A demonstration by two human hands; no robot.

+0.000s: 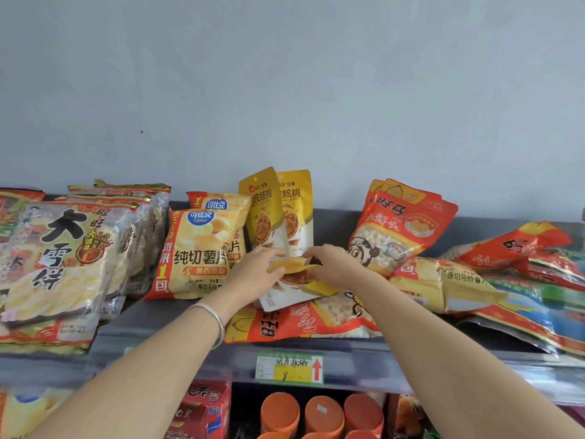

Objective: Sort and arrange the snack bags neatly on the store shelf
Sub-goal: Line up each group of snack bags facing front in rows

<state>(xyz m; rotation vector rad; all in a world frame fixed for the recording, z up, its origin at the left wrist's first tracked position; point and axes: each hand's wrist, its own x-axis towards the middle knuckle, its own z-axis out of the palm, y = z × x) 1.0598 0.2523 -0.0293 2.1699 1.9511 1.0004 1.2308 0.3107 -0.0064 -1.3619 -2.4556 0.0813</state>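
Head cam: left hand (256, 271) and right hand (333, 267) both pinch the flat walnut pouch (295, 279), at its 9 and 3 o'clock edges. It lies on a red bag (285, 326), long axis roughly 7 to 1 o'clock. The standing pouches (269, 210) sit at 12, about equally near both hands.

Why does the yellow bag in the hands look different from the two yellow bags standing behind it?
The held bag lies down on a red bag; the standing bags are upright by the wall. The held bag is gripped by the left hand and right hand; nobody holds the standing bags. All share the same yellow-and-white walnut design.
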